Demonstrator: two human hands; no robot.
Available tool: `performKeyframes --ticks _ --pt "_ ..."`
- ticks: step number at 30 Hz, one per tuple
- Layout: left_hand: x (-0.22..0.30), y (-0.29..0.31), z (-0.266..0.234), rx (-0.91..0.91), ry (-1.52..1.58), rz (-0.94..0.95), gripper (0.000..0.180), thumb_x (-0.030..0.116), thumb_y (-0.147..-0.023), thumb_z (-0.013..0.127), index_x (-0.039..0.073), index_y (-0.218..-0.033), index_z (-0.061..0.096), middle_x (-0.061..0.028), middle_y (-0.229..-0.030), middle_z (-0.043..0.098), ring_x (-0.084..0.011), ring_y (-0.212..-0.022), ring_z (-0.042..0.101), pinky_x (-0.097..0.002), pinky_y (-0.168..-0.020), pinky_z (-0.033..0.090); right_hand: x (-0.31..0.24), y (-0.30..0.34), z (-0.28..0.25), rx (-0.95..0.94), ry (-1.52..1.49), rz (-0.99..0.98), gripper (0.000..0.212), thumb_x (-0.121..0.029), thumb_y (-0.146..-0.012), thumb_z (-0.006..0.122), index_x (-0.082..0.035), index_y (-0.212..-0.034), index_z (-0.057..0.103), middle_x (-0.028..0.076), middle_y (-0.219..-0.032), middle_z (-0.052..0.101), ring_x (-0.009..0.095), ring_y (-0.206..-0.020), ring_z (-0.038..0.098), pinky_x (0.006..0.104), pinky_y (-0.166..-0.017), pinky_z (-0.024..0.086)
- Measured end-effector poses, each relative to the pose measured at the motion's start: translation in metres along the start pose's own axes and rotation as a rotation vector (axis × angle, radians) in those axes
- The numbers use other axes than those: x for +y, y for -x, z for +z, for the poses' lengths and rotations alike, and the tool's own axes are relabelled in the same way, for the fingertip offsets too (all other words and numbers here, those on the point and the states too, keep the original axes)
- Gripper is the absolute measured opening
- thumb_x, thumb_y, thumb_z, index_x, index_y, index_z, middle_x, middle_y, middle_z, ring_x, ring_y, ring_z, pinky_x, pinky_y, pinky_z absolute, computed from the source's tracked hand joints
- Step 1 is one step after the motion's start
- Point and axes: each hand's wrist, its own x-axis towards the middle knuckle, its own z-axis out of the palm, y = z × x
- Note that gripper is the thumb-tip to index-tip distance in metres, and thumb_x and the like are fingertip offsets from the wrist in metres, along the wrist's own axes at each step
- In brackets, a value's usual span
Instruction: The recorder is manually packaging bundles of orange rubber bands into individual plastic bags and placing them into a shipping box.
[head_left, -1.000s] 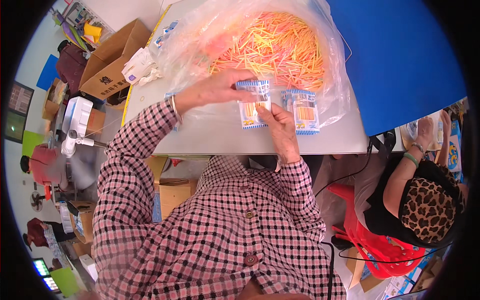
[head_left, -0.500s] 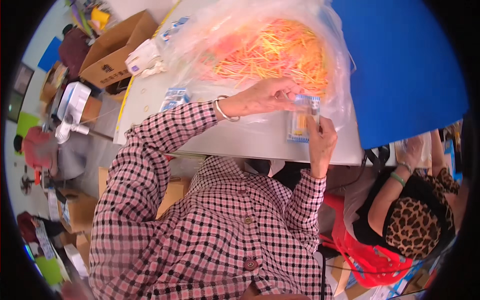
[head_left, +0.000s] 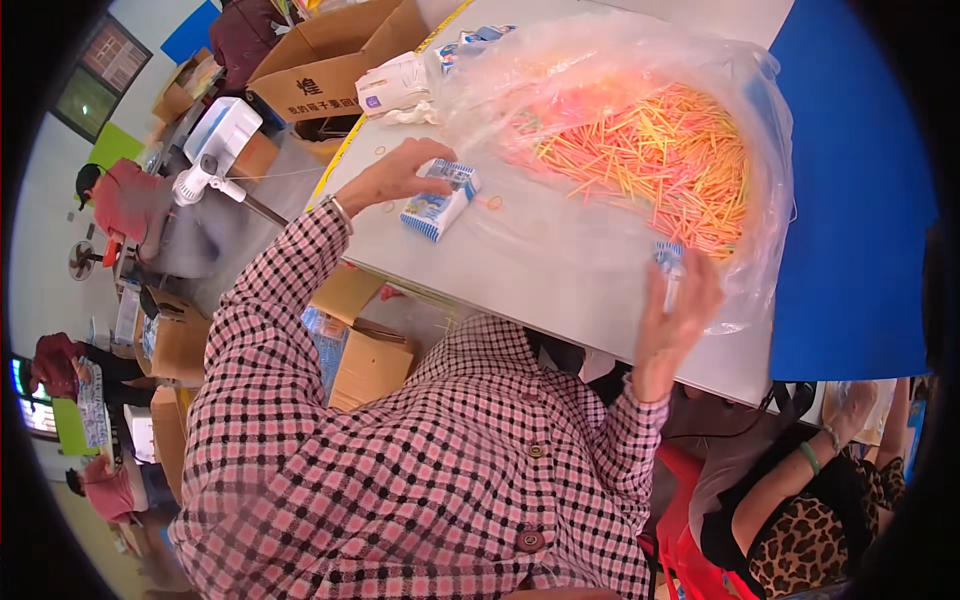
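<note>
My left hand [head_left: 395, 178] is at the left of the table, its thumb and fingers closed around the upper end of a flat blue-and-white packet [head_left: 437, 212]. This packet lies on the table, apparently with others stacked under it. My right hand [head_left: 682, 312], smeared by motion, is raised over the table's near right part. Between its thumb and fingers shows another blue-and-white packet [head_left: 670, 256], partly covered by the hand. Just beyond it, a big clear plastic bag [head_left: 765, 130] lies spread, full of thin pink, orange and yellow sticks [head_left: 690, 150].
White packaging [head_left: 395, 85] and more blue-white packets [head_left: 480, 38] lie at the far left of the table [head_left: 500, 270]. A few rubber bands [head_left: 494, 202] are nearby. A blue board [head_left: 850, 200] borders the right. A co-worker's arm [head_left: 780, 485] is at the lower right; cardboard boxes [head_left: 340, 75] stand left.
My hands have parted: the left moved leftward to the packet on the table, the right shifted slightly right and nearer with a packet. The view has turned, shifting the table rightward.
</note>
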Motion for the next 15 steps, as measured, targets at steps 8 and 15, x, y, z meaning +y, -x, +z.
performKeyframes --ticks 8,15 --pt "-0.032 -0.015 0.017 -0.017 0.029 0.011 0.035 0.022 -0.076 0.069 0.007 -0.107 0.06 -0.0075 -0.109 0.056 -0.0217 -0.094 0.053 -0.0346 -0.085 0.043 -0.05 0.019 0.031 -0.301 -0.222 -0.041 0.033 -0.01 -0.078 0.068 0.003 -0.105 0.054 0.016 -0.115 0.049 0.034 -0.101 0.047 0.042 -0.087 0.039" --pt "0.013 -0.024 0.016 0.348 0.324 0.123 0.02 0.014 -0.083 0.063 0.003 -0.1 0.062 -0.0045 -0.095 0.06 -0.0143 -0.089 0.054 -0.0266 -0.078 0.045 -0.052 0.019 0.047 -0.271 -0.342 -0.046 0.036 -0.012 -0.077 0.069 0.003 -0.107 0.054 0.015 -0.113 0.052 0.031 -0.099 0.048 0.0382 -0.082 0.042"
